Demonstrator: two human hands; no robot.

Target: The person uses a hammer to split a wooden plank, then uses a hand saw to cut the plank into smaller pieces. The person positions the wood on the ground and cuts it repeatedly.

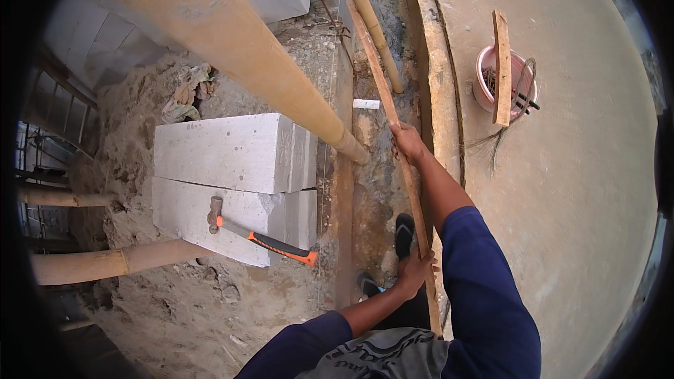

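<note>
A long, thin wooden strip (381, 77) runs lengthwise in front of me, from near my body to beside a bamboo pole. My right hand (408, 143) grips it around the middle. Closer to my body, my left hand (417, 271) is closed around the same strip. To the left, a hammer (270, 242) with an orange and black handle lies on a pale lightweight block (217, 153) stack. A small white piece (366, 104) rests on the ledge just left of the strip.
A thick bamboo pole (267, 49) slants across the upper left, and a thinner bamboo pole (372, 21) stands farther off. On the concrete floor at right, a pink bucket (484, 91) holds wires and carries a short board (502, 67). Sand (140, 309) and rubble lie left.
</note>
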